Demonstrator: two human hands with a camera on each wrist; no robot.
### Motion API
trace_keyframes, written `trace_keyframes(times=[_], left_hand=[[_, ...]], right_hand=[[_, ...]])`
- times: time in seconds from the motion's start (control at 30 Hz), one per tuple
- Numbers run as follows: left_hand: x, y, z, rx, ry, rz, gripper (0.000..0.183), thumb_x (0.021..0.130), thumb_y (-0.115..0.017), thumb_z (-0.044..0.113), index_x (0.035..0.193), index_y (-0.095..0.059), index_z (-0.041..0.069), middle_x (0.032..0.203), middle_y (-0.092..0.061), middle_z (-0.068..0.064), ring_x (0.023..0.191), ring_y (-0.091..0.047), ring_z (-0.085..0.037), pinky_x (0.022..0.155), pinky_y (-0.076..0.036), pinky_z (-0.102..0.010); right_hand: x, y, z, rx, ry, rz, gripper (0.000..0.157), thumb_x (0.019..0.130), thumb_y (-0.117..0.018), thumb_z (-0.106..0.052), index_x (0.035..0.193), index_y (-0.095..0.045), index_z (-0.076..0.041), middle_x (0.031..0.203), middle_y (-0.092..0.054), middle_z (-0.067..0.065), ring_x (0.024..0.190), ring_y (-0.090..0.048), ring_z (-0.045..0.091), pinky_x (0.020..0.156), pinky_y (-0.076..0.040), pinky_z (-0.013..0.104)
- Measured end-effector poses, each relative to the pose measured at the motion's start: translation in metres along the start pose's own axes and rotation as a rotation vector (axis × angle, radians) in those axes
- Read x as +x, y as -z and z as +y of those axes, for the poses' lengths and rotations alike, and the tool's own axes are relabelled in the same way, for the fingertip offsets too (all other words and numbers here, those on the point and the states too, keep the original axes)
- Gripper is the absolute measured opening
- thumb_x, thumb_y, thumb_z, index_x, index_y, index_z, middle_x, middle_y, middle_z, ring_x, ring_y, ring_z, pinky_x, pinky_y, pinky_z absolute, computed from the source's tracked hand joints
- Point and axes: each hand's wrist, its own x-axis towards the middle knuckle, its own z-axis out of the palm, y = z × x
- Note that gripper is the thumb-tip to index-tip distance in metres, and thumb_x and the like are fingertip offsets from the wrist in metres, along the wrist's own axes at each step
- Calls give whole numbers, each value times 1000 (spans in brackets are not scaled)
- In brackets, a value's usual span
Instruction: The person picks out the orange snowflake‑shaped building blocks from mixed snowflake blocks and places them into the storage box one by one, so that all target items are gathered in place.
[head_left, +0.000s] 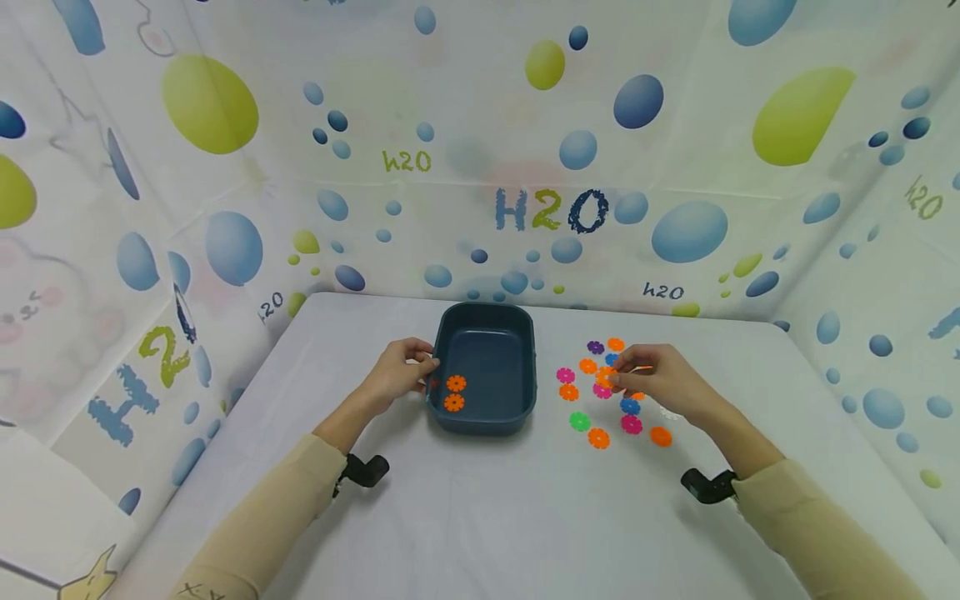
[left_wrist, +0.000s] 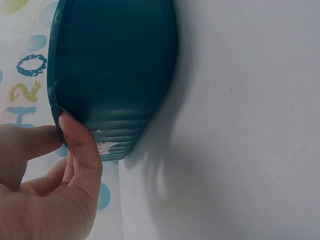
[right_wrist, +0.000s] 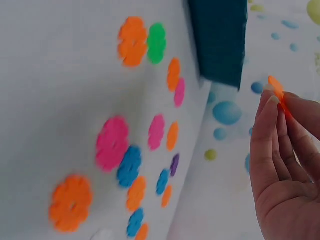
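A dark blue-green plastic basin (head_left: 491, 425) stands on the table with two orange flower-shaped discs (head_left: 455, 393) lying in its left part. My left hand (head_left: 399, 372) pinches the basin's left rim between thumb and fingers; the left wrist view shows the thumb and fingers (left_wrist: 82, 145) on either side of that rim. To the right, my right hand (head_left: 660, 375) pinches an orange flower-shaped disc (right_wrist: 276, 88) by its edge, held above the table. Beneath and around that hand lie several loose discs, among them a green one (head_left: 580, 422) and a pink one (head_left: 632, 424).
White cloth covers the table (head_left: 480, 517). A patterned curtain (head_left: 465, 125) with blue and green spots rises behind it and along both sides. An orange disc (head_left: 661, 437) lies at the near right of the scattered group, and a purple one (head_left: 596, 347) at its far side.
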Motion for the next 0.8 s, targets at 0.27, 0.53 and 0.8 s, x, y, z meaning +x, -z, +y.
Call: trace_keyframes(times=[0.27,0.53,0.8], left_hand=[[0,0,1,0,4,-2,35,103,-61,9,133,-54,-8,103,-57,-14,79,-66,-25,66,-59,-27],[-2,1,3,-1,5,-9,37,103,-61,9,134,-53,-9,103,-57,-15,78,-67,-25,66,-59,-27],[-2,1,1,-2,-2,-9,38,103,-61,9,134,-52,-10,102,-56,-15,80,-67,-26,66,-59,-27]], right_hand=[[25,-33,-29,80,83,-40,20,96,-73,-17,110,-68,-3,102,-69,15,95,-71,42,85,-61,39],[47,-64,-48,72,141,-61,11,97,-69,-8,107,-69,-4,98,-68,14,87,-73,31,84,-60,51],[62,-89,-60,13,209,-46,11,97,-70,-8,107,-70,-4,99,-68,11,88,-73,34,79,-62,40]])
